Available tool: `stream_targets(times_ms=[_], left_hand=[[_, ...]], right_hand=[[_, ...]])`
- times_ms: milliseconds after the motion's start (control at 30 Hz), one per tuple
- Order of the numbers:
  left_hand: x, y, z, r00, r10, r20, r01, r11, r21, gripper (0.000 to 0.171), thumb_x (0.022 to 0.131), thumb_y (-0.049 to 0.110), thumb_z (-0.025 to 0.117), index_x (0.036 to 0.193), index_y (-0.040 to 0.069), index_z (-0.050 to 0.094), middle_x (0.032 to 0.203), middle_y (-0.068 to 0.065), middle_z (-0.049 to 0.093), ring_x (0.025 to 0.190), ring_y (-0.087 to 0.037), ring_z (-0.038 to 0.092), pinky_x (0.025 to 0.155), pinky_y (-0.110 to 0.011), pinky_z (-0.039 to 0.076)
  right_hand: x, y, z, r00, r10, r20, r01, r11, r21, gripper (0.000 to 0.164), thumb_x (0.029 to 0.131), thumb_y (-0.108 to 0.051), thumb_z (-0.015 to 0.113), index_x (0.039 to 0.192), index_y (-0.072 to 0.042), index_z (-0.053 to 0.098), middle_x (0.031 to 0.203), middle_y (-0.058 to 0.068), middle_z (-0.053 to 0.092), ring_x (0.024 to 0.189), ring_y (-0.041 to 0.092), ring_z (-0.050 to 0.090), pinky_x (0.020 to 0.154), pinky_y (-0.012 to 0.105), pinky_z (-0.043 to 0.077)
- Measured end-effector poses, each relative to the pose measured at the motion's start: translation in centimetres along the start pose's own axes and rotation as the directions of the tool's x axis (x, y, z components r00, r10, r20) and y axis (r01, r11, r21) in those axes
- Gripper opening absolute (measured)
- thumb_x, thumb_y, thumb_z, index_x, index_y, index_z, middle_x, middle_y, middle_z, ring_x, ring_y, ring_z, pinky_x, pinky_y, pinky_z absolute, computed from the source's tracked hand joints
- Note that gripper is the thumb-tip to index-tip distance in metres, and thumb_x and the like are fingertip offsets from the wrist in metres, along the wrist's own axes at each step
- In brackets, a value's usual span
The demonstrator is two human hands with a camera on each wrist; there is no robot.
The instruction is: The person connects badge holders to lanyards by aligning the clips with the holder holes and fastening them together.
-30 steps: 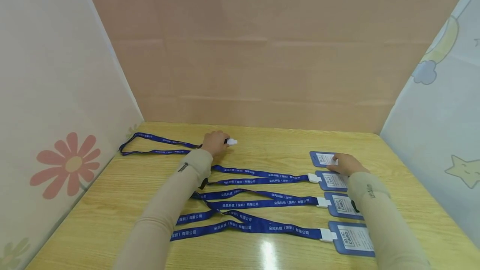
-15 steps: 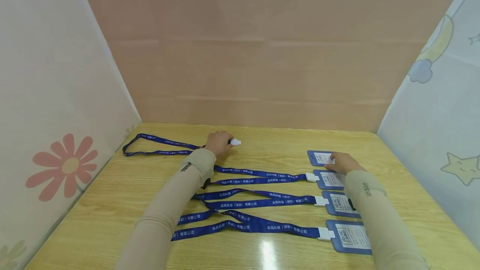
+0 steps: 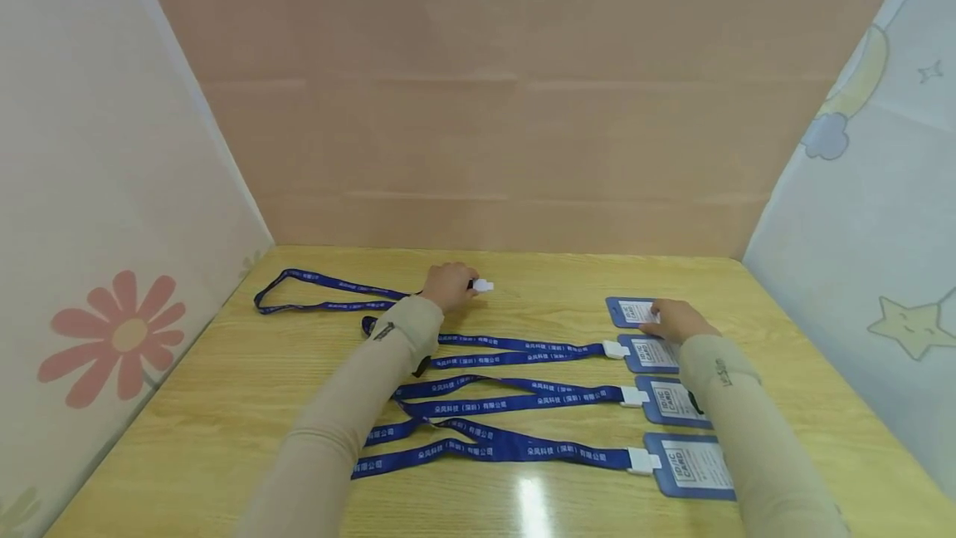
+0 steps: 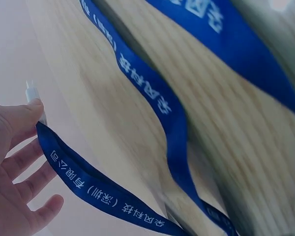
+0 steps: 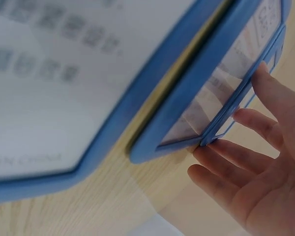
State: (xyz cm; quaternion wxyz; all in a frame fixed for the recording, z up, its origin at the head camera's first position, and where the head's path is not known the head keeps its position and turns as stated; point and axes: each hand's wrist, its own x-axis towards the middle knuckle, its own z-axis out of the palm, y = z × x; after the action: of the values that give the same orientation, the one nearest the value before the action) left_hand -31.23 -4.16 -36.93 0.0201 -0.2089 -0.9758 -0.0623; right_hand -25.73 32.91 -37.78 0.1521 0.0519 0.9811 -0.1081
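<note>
My left hand (image 3: 448, 285) pinches a blue lanyard near its white plastic clip (image 3: 484, 285) at the back of the table. In the left wrist view, thumb and forefinger hold the clip (image 4: 32, 93), while the blue strap (image 4: 93, 184) hangs from it. The lanyard's looped end (image 3: 299, 276) trails to the left. On the right, my right hand (image 3: 678, 320) grips the right end of a blue ID card holder (image 3: 630, 312) with no lanyard on it. In the right wrist view, thumb and fingers (image 5: 246, 123) touch opposite sides of this holder.
Three blue lanyards (image 3: 493, 405) lie in rows nearer the front, each clipped to a card holder (image 3: 651, 354) on the right. My forearms pass over parts of them. A brown wall (image 3: 478, 148) closes the back, and patterned white panels (image 3: 112, 189) stand at both sides.
My left hand has moved a little to the right, drawing the lanyard along. The right hand keeps its hold on the card holder. The head view has shifted slightly.
</note>
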Motion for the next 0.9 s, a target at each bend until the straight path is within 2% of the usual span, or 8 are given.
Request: stream_targets(times_ms=[233,467,900], left_hand=[[0.1,0.3,0.4,1.000,-0.013,-0.003,0.013,1.000,-0.017,0.031,0.090,0.028,0.061,0.117,0.014,0.065,0.112,-0.003,0.068,0.100,-0.022,0.063,0.090,-0.044,0.049],[0.1,0.7,0.2,1.000,-0.018,0.005,0.018,1.000,-0.021,0.028,0.090,0.027,0.061,0.114,0.014,0.066,0.109,-0.002,0.069,0.097,-0.021,0.064,0.090,-0.043,0.048],[0.0,1.5,0.0,0.999,-0.007,0.032,0.006,1.000,0.009,0.032,0.090,0.030,0.061,0.119,0.015,0.064,0.114,-0.004,0.066,0.102,-0.024,0.062,0.093,-0.045,0.047]], right_hand=[[0.3,-0.3,0.1,0.999,-0.035,-0.015,0.034,0.999,-0.023,0.048,0.088,-0.028,0.063,0.119,0.007,0.051,0.116,0.029,0.058,0.095,0.034,0.058,0.091,0.053,0.045],[0.1,-0.5,0.1,1.000,-0.023,-0.015,0.023,1.000,-0.014,0.048,0.088,-0.028,0.063,0.120,0.006,0.051,0.117,0.028,0.058,0.094,0.033,0.058,0.091,0.054,0.045],[-0.3,-0.8,0.0,1.000,-0.011,-0.008,0.011,1.000,-0.014,0.047,0.088,-0.027,0.064,0.119,0.006,0.051,0.114,0.028,0.059,0.089,0.031,0.056,0.090,0.052,0.045]])
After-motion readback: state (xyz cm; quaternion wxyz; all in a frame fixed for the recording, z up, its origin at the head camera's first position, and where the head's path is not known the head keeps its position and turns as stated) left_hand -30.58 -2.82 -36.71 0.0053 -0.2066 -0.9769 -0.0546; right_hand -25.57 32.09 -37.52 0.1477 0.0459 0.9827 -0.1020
